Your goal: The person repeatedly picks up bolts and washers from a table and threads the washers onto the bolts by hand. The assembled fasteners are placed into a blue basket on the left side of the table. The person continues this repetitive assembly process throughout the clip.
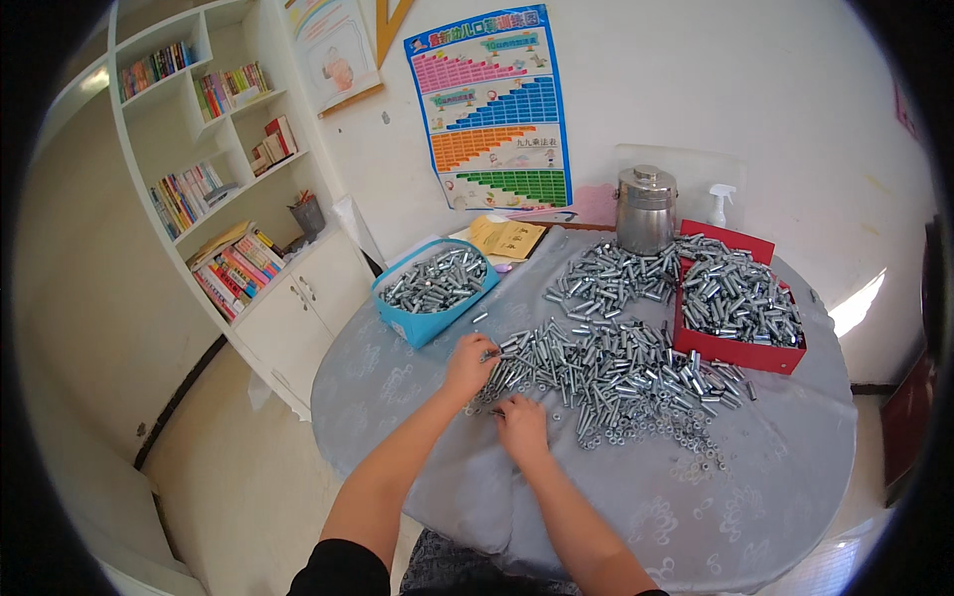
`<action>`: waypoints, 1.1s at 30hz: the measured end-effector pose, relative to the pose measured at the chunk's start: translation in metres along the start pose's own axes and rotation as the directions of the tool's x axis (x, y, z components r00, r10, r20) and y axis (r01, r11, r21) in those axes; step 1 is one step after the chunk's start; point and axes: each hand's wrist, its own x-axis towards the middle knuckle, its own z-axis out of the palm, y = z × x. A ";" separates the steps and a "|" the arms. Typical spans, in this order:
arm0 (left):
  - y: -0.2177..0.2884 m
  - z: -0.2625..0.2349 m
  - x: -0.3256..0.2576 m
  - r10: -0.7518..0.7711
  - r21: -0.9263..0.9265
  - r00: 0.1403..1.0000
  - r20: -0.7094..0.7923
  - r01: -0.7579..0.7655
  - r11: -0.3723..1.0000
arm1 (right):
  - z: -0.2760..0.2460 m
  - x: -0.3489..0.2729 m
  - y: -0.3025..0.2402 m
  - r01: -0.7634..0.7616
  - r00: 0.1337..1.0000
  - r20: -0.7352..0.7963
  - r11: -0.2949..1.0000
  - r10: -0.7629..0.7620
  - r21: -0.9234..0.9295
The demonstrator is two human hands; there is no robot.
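Table: a round table (755, 477) is covered by a grey patterned cloth.
Bolts: a loose pile of silver bolts (616, 363) is spread over the middle of the table, with small nuts (686, 442) scattered along its near edge.
Left hand: the left hand (469, 366) is placed at the pile's left edge; the fingers are curled, and a bolt is pinched at the fingertips.
Right hand: the right hand (521, 425) is laid palm down at the pile's near edge, just beside the left hand; the fingers are bent over small parts, and a grip cannot be told.
Blue box: a blue box (434, 288) filled with bolts is set left of the pile.
Red box: a red box (737, 308) heaped with bolts is set on the right.
Steel pot: a lidded steel pot (646, 209) is stood behind the pile, near the wall.
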 end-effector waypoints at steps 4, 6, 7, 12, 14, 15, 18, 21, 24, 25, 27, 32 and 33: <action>-0.020 -0.014 -0.038 -0.304 -0.353 0.953 0.012 0.288 0.890 | -0.003 0.000 -0.002 0.028 0.999 -0.022 0.999 -0.028 0.014; -0.022 -0.021 -0.057 -0.403 -0.517 0.910 0.100 0.394 0.760 | -0.005 0.003 -0.002 -0.010 0.999 -0.035 0.992 0.014 0.126; -0.014 -0.029 -0.066 -0.417 -0.578 0.899 0.134 0.413 0.704 | -0.007 0.005 -0.002 -0.029 0.999 -0.040 0.984 0.037 0.178; 0.002 -0.046 -0.097 -0.412 -0.822 0.876 0.251 0.418 0.387 | -0.021 0.010 -0.018 -0.040 0.996 -0.062 0.943 0.064 0.330; 0.005 -0.048 -0.101 -0.447 -0.873 0.851 0.274 0.416 0.256 | -0.017 0.009 -0.023 -0.011 0.997 -0.064 0.917 0.040 0.399; 0.006 -0.048 -0.101 -0.458 -0.895 0.842 0.286 0.406 0.187 | -0.017 0.009 -0.023 0.008 0.997 -0.072 0.900 0.026 0.437; 0.002 -0.046 -0.109 -0.503 -0.914 0.814 0.292 0.392 0.104 | -0.017 0.004 -0.029 0.004 0.998 -0.053 0.866 0.026 0.500; -0.005 -0.037 -0.120 -0.476 -0.868 0.857 0.196 0.377 0.322 | -0.021 0.003 -0.038 -0.003 0.999 -0.042 0.852 0.029 0.524; 0.000 -0.032 -0.121 -0.278 -0.680 0.961 0.006 0.208 0.703 | -0.019 0.003 -0.039 -0.019 0.997 -0.051 0.849 0.055 0.528; 0.001 -0.032 -0.122 -0.284 -0.678 0.958 0.032 0.229 0.698 | -0.019 0.003 -0.039 -0.028 0.996 -0.055 0.848 0.067 0.529; 0.005 -0.032 -0.123 -0.295 -0.671 0.952 0.081 0.271 0.690 | -0.018 0.003 -0.039 -0.042 0.997 -0.039 0.851 0.074 0.524; 0.008 -0.033 -0.123 -0.316 -0.720 0.941 0.119 0.301 0.625 | -0.017 0.004 -0.039 -0.027 0.999 -0.027 0.878 0.045 0.479; 0.008 -0.034 -0.123 -0.307 -0.707 0.944 0.121 0.299 0.641 | -0.016 0.003 -0.040 -0.030 0.998 -0.041 0.884 0.055 0.467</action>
